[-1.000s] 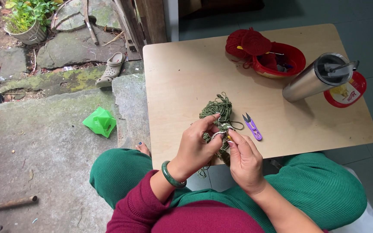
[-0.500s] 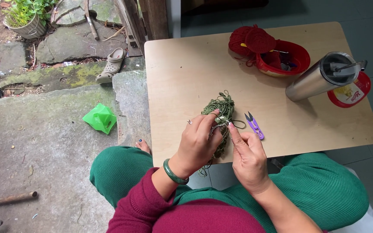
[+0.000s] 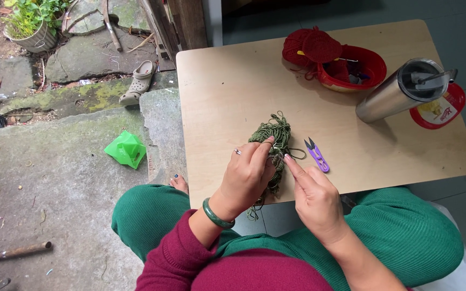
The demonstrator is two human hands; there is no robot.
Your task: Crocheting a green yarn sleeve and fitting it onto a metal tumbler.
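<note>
A tangle of olive-green yarn [image 3: 274, 134] lies on the small wooden table [image 3: 233, 81] near its front edge. My left hand [image 3: 248, 173] rests on the yarn's lower part, fingers curled over it and pinching strands near a small metal hook. My right hand [image 3: 314, 196] is just right of the yarn, index finger stretched out and touching the strands beside the left fingertips. A loop of yarn sticks out to the right between the hands. Purple thread snips [image 3: 316, 155] lie on the table just right of my right index finger.
A red bowl [image 3: 370, 67] with red crochet work [image 3: 311, 47] sits at the table's back. A steel tumbler [image 3: 400, 89] lies beside a red lid [image 3: 443, 108] at the right. On the stone ground to the left are a green bag [image 3: 127, 149], a sandal [image 3: 138, 81] and a potted plant [image 3: 31, 24].
Both hands have moved slightly forward onto the table with the yarn. The right index finger now stretches out to the strands, where earlier the hands held the yarn closer to the table edge.
</note>
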